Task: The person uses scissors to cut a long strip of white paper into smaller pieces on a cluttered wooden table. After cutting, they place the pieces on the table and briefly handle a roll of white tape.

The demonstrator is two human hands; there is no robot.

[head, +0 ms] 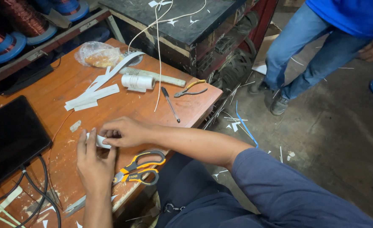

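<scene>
At table edge, left hand (pixel 94 162) & right hand (pixel 125 131) both pinch a small white strip (pixel 98 141), seemingly mid-fold w/ more cut strips (pixel 91 98) waiting, scissors (pixel 140 167) idle.

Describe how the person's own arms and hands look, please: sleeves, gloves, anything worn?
Both hands, the left hand and the right hand, are bare, with no gloves. No ring or watch shows. The right arm wears a dark blue sleeve pushed up above the elbow; the left forearm is uncovered.
</scene>
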